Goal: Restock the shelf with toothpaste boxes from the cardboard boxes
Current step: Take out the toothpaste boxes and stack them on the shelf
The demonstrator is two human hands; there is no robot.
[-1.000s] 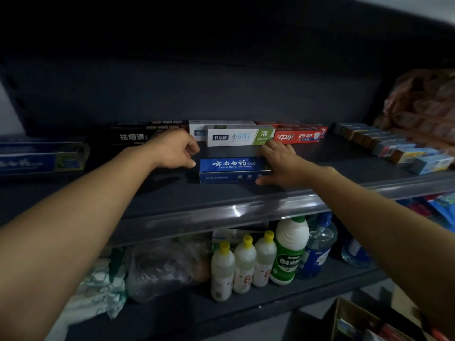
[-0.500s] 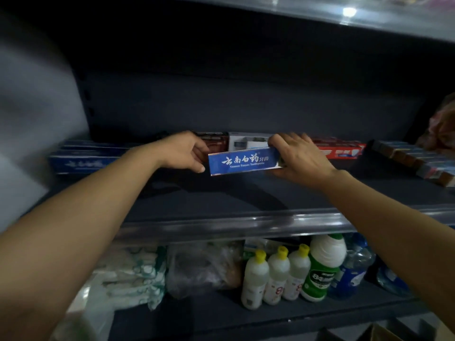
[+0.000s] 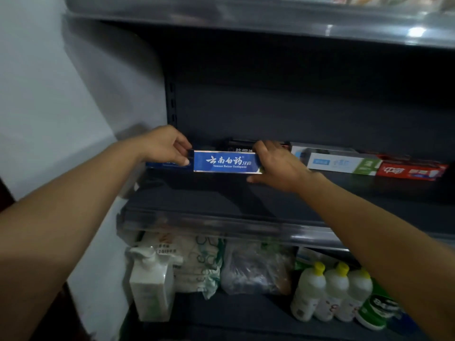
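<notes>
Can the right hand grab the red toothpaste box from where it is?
Probably yes. The red toothpaste box lies at the front of the row with nothing before it, but the right hand grips the blue toothpaste box and must let go first.

Blue toothpaste box (image 3: 225, 161): "云南白药", "Yunnan Baiyao Toothpaste"; red box (image 3: 410, 171): "中华".

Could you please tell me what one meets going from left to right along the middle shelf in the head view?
Left hand → blue Yunnan Baiyao toothpaste box → right hand → white and green toothpaste box → red toothpaste box.
</notes>
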